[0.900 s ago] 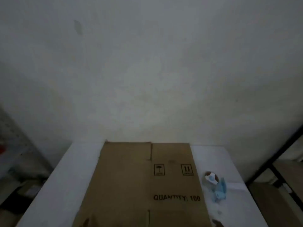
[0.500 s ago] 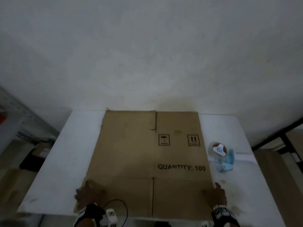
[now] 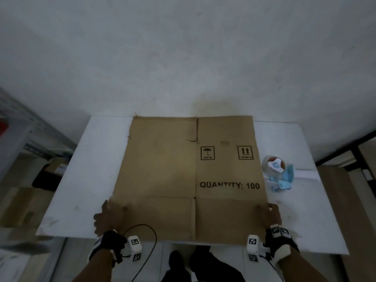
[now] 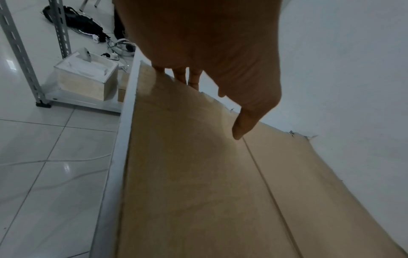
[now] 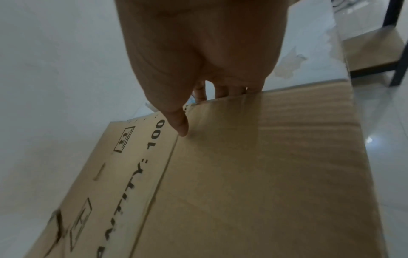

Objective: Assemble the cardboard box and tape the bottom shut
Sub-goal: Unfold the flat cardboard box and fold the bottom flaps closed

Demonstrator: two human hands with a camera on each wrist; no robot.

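Note:
A flattened brown cardboard box (image 3: 189, 176), printed "QUANTITY: 100", lies on the white table (image 3: 85, 180). My left hand (image 3: 108, 215) grips its near left corner. In the left wrist view the thumb (image 4: 239, 129) presses on top of the box (image 4: 198, 192) and the fingers (image 4: 183, 75) reach past its side edge. My right hand (image 3: 268, 215) grips the near right corner the same way: thumb (image 5: 181, 127) on top of the cardboard (image 5: 264, 174), fingers (image 5: 220, 90) over the edge. A light blue tape dispenser (image 3: 278, 173) stands on the table just right of the box.
A white wall rises right behind the table. A grey metal rack (image 3: 30, 129) and cardboard boxes (image 3: 18, 206) stand on the floor to the left. A white box (image 4: 86, 76) sits on the rack's low shelf, with cables behind it. Dark-framed furniture (image 3: 350, 147) stands at the right.
The head view has tipped down from the wall to the table. Both hands have come into view and taken hold of the box's near corners. The box lies where it was.

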